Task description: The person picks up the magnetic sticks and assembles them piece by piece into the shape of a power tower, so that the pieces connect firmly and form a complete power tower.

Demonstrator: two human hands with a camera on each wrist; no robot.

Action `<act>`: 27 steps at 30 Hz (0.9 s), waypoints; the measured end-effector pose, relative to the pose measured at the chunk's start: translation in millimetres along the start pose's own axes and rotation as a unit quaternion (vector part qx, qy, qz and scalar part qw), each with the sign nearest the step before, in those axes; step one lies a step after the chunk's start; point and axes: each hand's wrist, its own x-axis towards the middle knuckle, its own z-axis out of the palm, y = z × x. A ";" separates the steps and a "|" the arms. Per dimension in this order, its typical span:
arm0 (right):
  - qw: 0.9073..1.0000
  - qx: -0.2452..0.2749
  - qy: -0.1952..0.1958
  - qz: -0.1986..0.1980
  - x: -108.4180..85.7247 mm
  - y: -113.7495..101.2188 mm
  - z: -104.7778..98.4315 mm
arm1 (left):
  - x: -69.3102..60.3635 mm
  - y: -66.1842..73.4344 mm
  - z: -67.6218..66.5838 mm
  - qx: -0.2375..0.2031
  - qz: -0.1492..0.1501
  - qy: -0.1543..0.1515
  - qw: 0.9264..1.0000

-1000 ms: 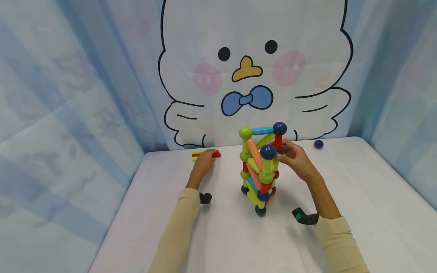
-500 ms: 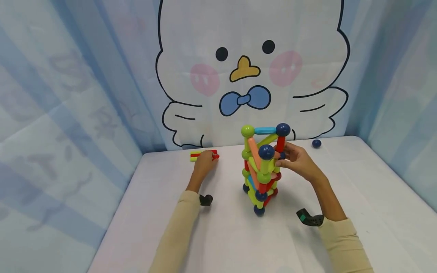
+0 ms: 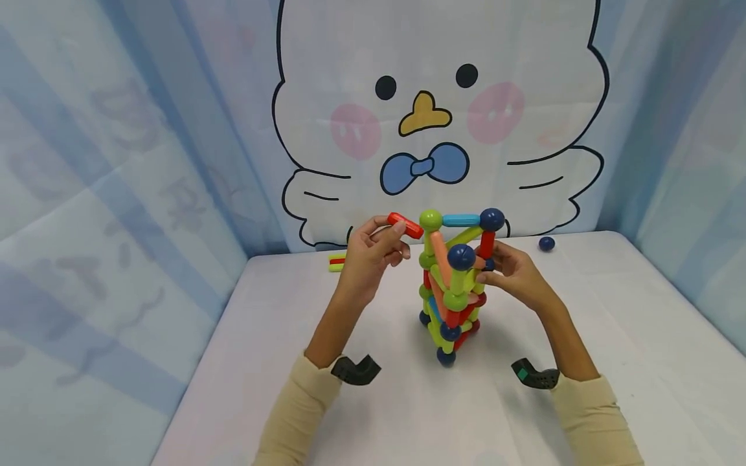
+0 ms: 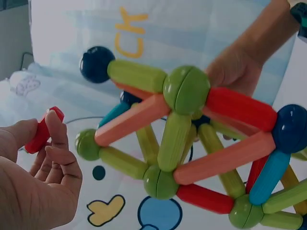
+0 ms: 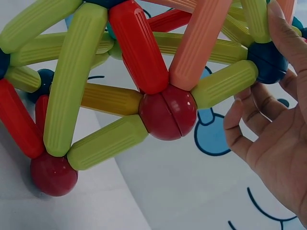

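A tower of magnetic rods and balls stands upright on the table, with a green ball (image 3: 430, 220), a light-blue rod (image 3: 461, 221) and a navy ball (image 3: 492, 219) at its top. My left hand (image 3: 368, 264) pinches a short red rod (image 3: 406, 225) between thumb and fingers, just left of the top green ball. In the left wrist view the red rod (image 4: 44, 130) is apart from the tower. My right hand (image 3: 519, 275) grips the tower's right side at a navy side ball (image 5: 267, 62), with thumb and fingers about it. Some fingertips are hidden behind the tower.
Several loose rods (image 3: 337, 262), green and red, lie at the table's back left, partly hidden by my left hand. A loose navy ball (image 3: 546, 244) rests at the back right. A printed curtain (image 3: 326, 77) hangs behind the white table (image 3: 233, 388).
My left hand has picked up a red rod from the pile at the back left and brought it up and right beside the tower's top. My right hand stays on the tower.
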 end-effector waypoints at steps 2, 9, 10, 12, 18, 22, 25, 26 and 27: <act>1.000 0.005 0.000 0.002 0.0 -0.6 -0.7 | -6.2 3.6 10.1 -0.001 -0.002 -0.018 1.000; 1.000 0.011 -0.001 0.000 -0.4 0.7 -0.7 | -14.4 -5.3 33.7 0.020 -0.039 -0.053 0.998; 1.000 0.011 -0.002 -0.002 -0.4 1.0 -0.5 | -14.4 -6.5 35.4 0.019 -0.043 -0.051 0.998; 1.000 0.010 -0.003 -0.003 -0.4 1.4 -0.1 | -13.7 -8.0 37.9 0.015 -0.049 -0.047 0.998; 1.000 0.005 0.001 0.002 -1.0 2.9 -0.1 | -9.6 -8.3 44.0 0.013 -0.073 -0.041 0.996; 1.000 0.004 0.004 0.001 -1.3 3.5 0.3 | -7.5 -8.1 45.6 0.002 -0.090 -0.047 0.995; 1.000 0.004 0.004 0.000 -1.3 2.6 0.3 | -6.8 -7.8 45.4 -0.005 -0.096 -0.052 0.994; 1.000 0.004 0.004 0.000 -1.2 2.4 0.1 | -6.7 -7.5 45.5 -0.006 -0.098 -0.053 0.994; 1.000 0.003 0.004 0.000 -1.2 2.2 -0.1 | -6.7 -7.2 45.6 -0.007 -0.099 -0.055 0.994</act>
